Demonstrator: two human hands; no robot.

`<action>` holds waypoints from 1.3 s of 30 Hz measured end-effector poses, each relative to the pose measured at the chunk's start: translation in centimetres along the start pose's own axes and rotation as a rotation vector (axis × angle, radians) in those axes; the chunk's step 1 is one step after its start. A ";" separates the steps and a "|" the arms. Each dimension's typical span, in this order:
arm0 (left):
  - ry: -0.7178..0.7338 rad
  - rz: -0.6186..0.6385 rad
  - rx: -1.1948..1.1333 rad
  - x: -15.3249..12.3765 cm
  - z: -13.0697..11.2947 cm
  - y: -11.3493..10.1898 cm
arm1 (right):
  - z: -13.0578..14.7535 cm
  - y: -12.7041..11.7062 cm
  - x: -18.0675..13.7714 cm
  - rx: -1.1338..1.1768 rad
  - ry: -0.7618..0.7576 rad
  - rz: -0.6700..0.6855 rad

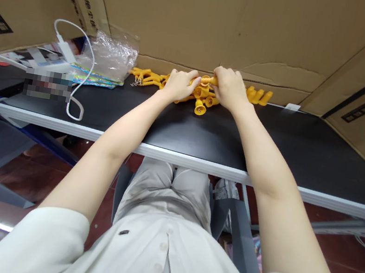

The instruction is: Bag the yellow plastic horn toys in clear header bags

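Note:
My left hand point(179, 85) reaches to the back of the black table, thumb and forefinger closed at the end of a yellow plastic piece. From the other side, my right hand point(229, 89) is closed on a yellow plastic piece point(207, 80) that shows between the two hands. The fingers hide whether this is one part or two joined. Just below lie several yellow bell-shaped cups point(200, 107), open ends toward me. Left of my left hand are yellow branch-like pieces point(145, 76). Short yellow peg-like pieces point(258, 96) stand in a group right of my right hand.
Cardboard panels point(202, 22) wall in the back and sides of the black table point(307, 149). At left lie a clear plastic bag point(112, 56), a colourful packet point(99, 79) and a white cable point(91, 61). A small white object point(292, 107) sits at the back right.

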State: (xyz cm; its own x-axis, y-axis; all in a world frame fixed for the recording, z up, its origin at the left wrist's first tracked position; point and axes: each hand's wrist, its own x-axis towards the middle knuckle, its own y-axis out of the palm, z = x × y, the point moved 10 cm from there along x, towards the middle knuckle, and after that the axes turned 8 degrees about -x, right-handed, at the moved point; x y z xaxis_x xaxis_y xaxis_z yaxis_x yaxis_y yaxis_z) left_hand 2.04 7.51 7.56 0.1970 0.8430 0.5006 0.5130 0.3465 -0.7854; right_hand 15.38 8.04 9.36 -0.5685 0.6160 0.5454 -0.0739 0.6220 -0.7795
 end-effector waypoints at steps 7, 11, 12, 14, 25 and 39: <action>0.037 0.013 0.034 0.0 0.1 0.0 | 0.6 -0.2 -0.4 -0.006 -0.031 0.045; 0.066 0.030 0.087 -0.2 -0.5 -0.3 | 1.0 -0.8 -0.3 -0.046 -0.031 0.031; 0.080 0.027 0.094 -0.2 -0.6 -0.4 | 1.1 -0.9 -0.3 -0.056 -0.029 0.027; 0.108 0.011 0.097 -0.2 -0.9 -0.6 | 1.2 -1.1 -0.2 -0.074 -0.025 0.015; 0.106 -0.140 0.067 0.5 -0.6 -1.3 | 1.1 -3.0 0.1 0.032 0.107 -0.132; 0.013 -0.060 0.003 -0.3 -1.3 -1.7 | 1.3 -1.3 -0.3 -0.028 -0.003 0.025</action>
State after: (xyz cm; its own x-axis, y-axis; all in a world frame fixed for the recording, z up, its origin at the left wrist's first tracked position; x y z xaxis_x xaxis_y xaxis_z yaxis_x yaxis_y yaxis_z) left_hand 2.18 6.10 9.25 0.1770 0.8154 0.5512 0.5220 0.3970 -0.7549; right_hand 14.54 6.39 9.83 -0.5724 0.6301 0.5248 -0.0370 0.6195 -0.7841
